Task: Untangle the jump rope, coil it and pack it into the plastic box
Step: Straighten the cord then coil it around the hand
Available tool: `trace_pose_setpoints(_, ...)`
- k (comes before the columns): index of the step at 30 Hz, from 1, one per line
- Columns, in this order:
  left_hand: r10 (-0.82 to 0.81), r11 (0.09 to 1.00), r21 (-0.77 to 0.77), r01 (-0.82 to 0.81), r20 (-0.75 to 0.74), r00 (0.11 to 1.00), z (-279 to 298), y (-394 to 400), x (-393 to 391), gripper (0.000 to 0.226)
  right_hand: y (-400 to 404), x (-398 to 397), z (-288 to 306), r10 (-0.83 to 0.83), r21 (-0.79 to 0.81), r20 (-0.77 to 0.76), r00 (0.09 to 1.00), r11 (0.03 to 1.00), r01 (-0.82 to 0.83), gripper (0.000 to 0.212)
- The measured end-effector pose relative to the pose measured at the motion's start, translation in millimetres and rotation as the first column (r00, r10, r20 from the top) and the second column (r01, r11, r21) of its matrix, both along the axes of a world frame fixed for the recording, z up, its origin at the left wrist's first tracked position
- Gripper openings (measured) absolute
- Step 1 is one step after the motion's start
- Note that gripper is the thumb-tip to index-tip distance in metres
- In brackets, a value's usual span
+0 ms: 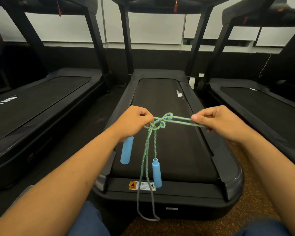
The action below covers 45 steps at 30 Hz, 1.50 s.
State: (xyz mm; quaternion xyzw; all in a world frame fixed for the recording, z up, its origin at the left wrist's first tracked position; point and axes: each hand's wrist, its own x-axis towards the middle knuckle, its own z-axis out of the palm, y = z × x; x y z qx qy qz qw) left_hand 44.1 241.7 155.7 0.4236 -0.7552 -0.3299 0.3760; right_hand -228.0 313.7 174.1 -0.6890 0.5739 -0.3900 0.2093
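Note:
A green-and-blue braided jump rope (177, 120) is stretched between my two hands above a treadmill belt, with a loose knot (161, 122) near my left hand. My left hand (134, 122) grips the rope at the knot, and one blue handle (126, 149) sticks out below its fist. My right hand (216, 120) pinches a doubled strand pulled out to the right. The other blue handle (156, 172) dangles on a strand under the knot. A long loop of rope (147, 217) hangs down to the floor. No plastic box is in view.
A black treadmill (169, 103) stands directly in front of me, with another treadmill on the left (37, 99) and one on the right (262, 103). Brown carpet (245, 210) lies at lower right. My knees in blue trousers (89, 220) show at the bottom.

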Motion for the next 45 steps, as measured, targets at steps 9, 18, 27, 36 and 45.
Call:
trace_pose_setpoints(9,0.122,0.992,0.039,-0.119,-0.074,0.99,-2,-14,14,0.019,-4,-12,9,0.215,-0.143,0.901,0.378,0.968,-0.208,0.039)
trace_pose_setpoints(18,0.116,0.993,-0.017,-0.117,-0.029,0.993,-3,-11,12,0.02,14,-10,18,0.137,-0.008,0.652,0.746,0.985,-0.174,0.017)
trace_pose_setpoints(27,0.156,0.988,-0.012,-0.156,-0.014,0.988,-5,-14,12,0.021,21,-25,16,0.218,0.152,0.526,0.822,0.927,-0.344,0.026)
trace_pose_setpoints(36,0.156,0.988,0.025,-0.154,-0.049,0.987,-4,-7,2,0.023,-5,15,7,0.148,-0.056,0.934,0.325,0.959,-0.278,0.054)
trace_pose_setpoints(45,0.11,0.994,0.034,-0.107,-0.096,0.989,-1,-1,-8,0.024,-6,51,-16,0.043,0.184,0.259,0.965,0.978,-0.093,0.029)
